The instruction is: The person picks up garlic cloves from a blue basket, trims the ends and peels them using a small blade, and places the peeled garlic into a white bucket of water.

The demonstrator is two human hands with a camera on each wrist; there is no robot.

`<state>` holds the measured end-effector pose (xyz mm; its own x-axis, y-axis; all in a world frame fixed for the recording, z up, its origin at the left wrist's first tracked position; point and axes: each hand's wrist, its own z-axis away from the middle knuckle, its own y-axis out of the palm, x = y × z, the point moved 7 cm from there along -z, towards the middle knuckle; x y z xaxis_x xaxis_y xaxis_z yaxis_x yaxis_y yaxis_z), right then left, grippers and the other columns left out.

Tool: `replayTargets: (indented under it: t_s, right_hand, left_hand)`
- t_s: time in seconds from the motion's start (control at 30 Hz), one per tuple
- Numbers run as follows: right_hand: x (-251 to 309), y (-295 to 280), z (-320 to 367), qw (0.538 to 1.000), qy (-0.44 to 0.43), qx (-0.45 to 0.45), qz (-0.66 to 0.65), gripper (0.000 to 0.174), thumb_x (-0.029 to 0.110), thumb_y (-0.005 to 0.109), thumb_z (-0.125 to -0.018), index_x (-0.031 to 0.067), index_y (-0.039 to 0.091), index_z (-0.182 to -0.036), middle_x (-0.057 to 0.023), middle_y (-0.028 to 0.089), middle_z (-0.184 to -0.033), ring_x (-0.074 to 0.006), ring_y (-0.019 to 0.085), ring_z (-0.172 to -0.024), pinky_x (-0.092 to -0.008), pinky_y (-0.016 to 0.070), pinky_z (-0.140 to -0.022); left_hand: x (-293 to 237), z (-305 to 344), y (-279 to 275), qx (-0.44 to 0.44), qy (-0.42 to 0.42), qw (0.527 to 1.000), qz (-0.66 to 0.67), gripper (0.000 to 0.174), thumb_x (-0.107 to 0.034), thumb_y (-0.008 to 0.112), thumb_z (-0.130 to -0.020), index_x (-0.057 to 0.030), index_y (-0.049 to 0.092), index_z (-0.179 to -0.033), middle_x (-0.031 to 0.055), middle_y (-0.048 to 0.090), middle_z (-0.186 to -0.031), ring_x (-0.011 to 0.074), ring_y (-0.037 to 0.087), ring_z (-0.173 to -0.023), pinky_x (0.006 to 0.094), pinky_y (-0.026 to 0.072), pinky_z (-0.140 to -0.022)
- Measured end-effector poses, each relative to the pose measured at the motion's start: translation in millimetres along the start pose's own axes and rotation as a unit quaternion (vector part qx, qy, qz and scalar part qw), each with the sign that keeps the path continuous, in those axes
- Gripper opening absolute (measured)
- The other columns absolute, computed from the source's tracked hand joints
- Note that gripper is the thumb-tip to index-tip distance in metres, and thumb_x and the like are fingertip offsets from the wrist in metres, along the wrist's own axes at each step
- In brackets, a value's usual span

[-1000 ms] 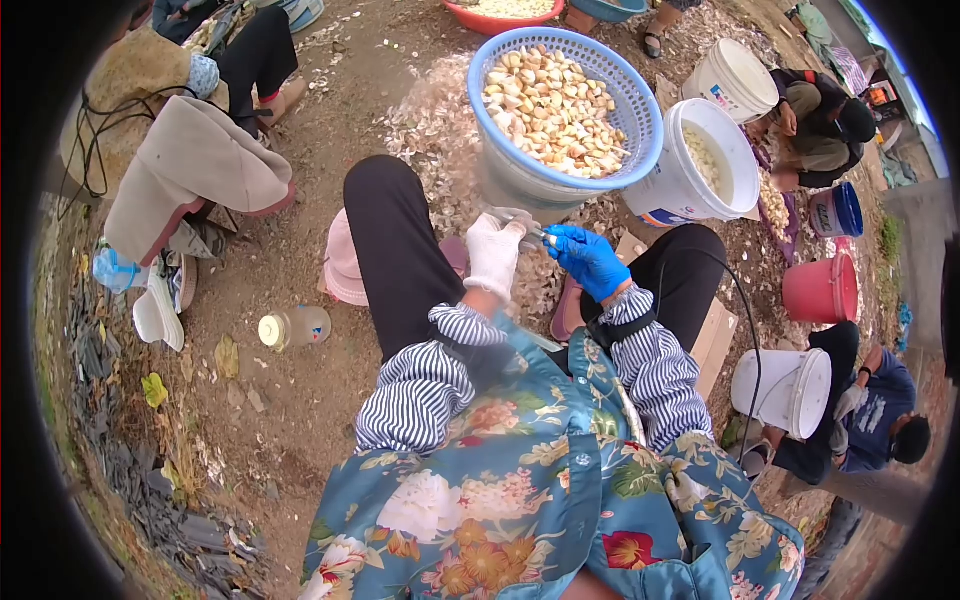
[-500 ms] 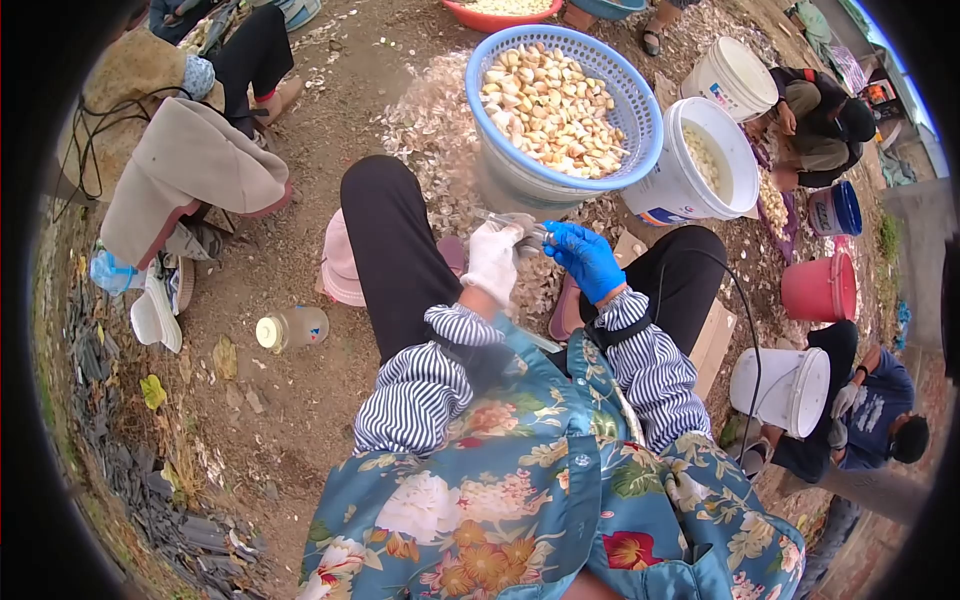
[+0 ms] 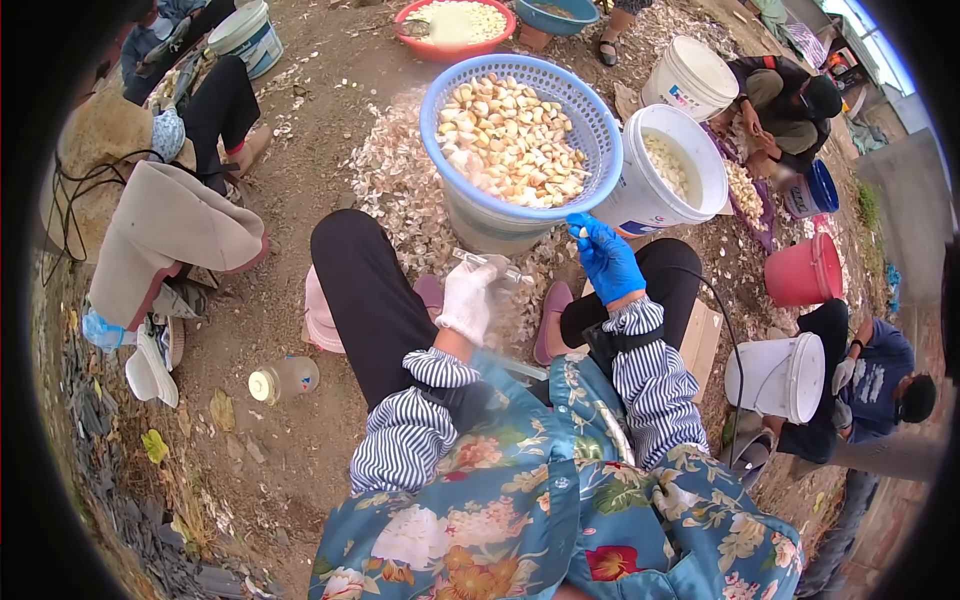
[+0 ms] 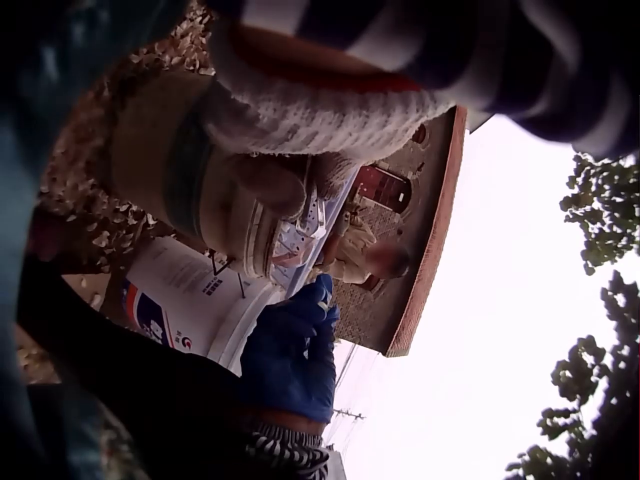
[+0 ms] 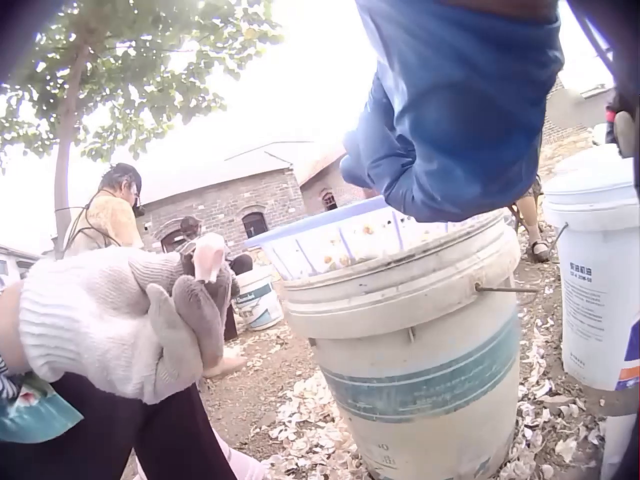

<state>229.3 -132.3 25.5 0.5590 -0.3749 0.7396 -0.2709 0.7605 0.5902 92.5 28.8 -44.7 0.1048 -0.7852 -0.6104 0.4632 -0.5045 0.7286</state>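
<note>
In the head view my left hand, in a white knitted glove with grey fingers, grips a slim pale metallic tool; its exact kind I cannot tell. The tool's ends show on both sides of the fist. My blue-gloved right hand is raised at the near right rim of a blue perforated basket. Between its thumb and fingertips it pinches a small pale garlic clove. Unpeeled garlic cloves fill the basket, which sits on top of a white bucket.
Right of the basket stands a white bucket with peeled cloves in liquid. Papery skins litter the ground. A red basin, a red bucket and a lidded jar stand around. Other people sit at both sides.
The hands were together over the lap; now they are apart. The right hand has moved up to the basket's rim, the left lower and to the left. The head view has shifted.
</note>
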Motion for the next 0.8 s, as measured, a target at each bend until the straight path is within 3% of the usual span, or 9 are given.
replayTargets:
  t_s: [0.33,0.4,0.43,0.47,0.53,0.6,0.63,0.73,0.8]
  right_hand:
    - [210,-92,-134,0.957,-0.229,-0.150,0.098,0.048,0.004,0.062,-0.086,-0.0045,0.046,-0.130,-0.0182,0.055,-0.127,-0.0246,0.061,-0.103,-0.0290,0.0543,-0.084]
    - [219,-95,-149,0.831,-0.152,-0.288,0.452,0.064,0.016,0.070,-0.081,-0.0046,0.041,-0.135,-0.0194,0.051,-0.131,-0.0276,0.057,-0.110,-0.0328,0.0520,-0.087]
    - [227,-80,-154,0.636,-0.172,-0.299,0.691,0.079,0.025,0.076,-0.075,-0.0029,0.037,-0.138,-0.0210,0.050,-0.132,-0.0284,0.054,-0.116,-0.0348,0.0491,-0.090]
    - [218,-68,-156,0.575,-0.251,-0.285,0.725,0.078,0.033,0.076,-0.070,0.0018,0.045,-0.135,-0.0246,0.055,-0.123,-0.0361,0.057,-0.109,-0.0420,0.0443,-0.095]
    - [181,-23,-154,0.655,-0.320,-0.155,0.667,0.054,0.025,0.074,-0.075,0.0032,0.060,-0.122,-0.0187,0.062,-0.117,-0.0284,0.062,-0.102,-0.0379,0.0479,-0.090]
    - [117,15,-159,0.836,-0.207,0.031,0.507,0.028,0.016,0.070,-0.079,0.0056,0.070,-0.105,-0.0148,0.067,-0.106,-0.0216,0.064,-0.091,-0.0326,0.0503,-0.085]
    - [94,39,-148,0.823,-0.176,0.051,0.537,0.024,0.011,0.069,-0.079,0.0083,0.072,-0.102,-0.0111,0.070,-0.096,-0.0161,0.064,-0.084,-0.0281,0.0509,-0.080]
    - [34,65,-155,0.645,-0.176,0.170,0.724,0.034,0.015,0.073,-0.068,0.0126,0.072,-0.102,-0.0126,0.069,-0.099,-0.0256,0.066,-0.089,-0.0358,0.0513,-0.082]
    - [4,62,-165,0.518,-0.210,0.161,0.813,0.029,0.007,0.065,-0.067,0.0099,0.070,-0.095,-0.0158,0.067,-0.095,-0.0328,0.065,-0.089,-0.0412,0.0517,-0.078]
  left_hand:
    - [-2,8,17,-0.021,-0.061,0.998,-0.029,0.021,-0.003,0.058,-0.082,-0.0006,0.062,-0.102,0.0068,0.067,-0.090,0.0169,0.064,-0.075,0.0302,0.0522,-0.069]
    - [-3,6,17,-0.012,-0.043,0.999,-0.014,0.022,-0.002,0.057,-0.083,-0.0002,0.062,-0.104,0.0071,0.067,-0.093,0.0174,0.064,-0.078,0.0306,0.0523,-0.072]
    - [-3,5,16,-0.002,-0.040,0.999,-0.010,0.024,-0.001,0.057,-0.082,0.0007,0.061,-0.106,0.0073,0.067,-0.095,0.0178,0.064,-0.082,0.0307,0.0520,-0.075]
    - [-4,2,14,-0.010,-0.029,0.999,-0.010,0.022,-0.004,0.059,-0.083,0.0009,0.060,-0.104,0.0087,0.066,-0.091,0.0181,0.064,-0.076,0.0296,0.0519,-0.069]
    - [-5,-1,12,-0.027,-0.009,1.000,-0.011,0.019,-0.009,0.061,-0.084,0.0014,0.059,-0.100,0.0115,0.065,-0.083,0.0188,0.064,-0.066,0.0276,0.0518,-0.057]
    - [-5,1,8,-0.040,-0.030,0.999,-0.011,0.024,-0.002,0.061,-0.081,0.0016,0.061,-0.104,0.0068,0.067,-0.094,0.0164,0.063,-0.082,0.0298,0.0492,-0.077]
    - [-2,0,3,-0.047,-0.026,0.998,-0.017,0.023,-0.002,0.061,-0.081,0.0015,0.062,-0.104,0.0067,0.067,-0.094,0.0162,0.063,-0.082,0.0296,0.0486,-0.077]
    - [-3,-3,5,-0.053,-0.031,0.998,-0.006,0.018,-0.004,0.063,-0.080,0.0010,0.062,-0.098,0.0065,0.066,-0.089,0.0164,0.062,-0.080,0.0300,0.0486,-0.076]
    - [-8,-3,9,-0.065,-0.013,0.997,-0.030,0.013,-0.009,0.060,-0.084,-0.0014,0.060,-0.094,0.0093,0.062,-0.078,0.0174,0.058,-0.063,0.0268,0.0467,-0.053]
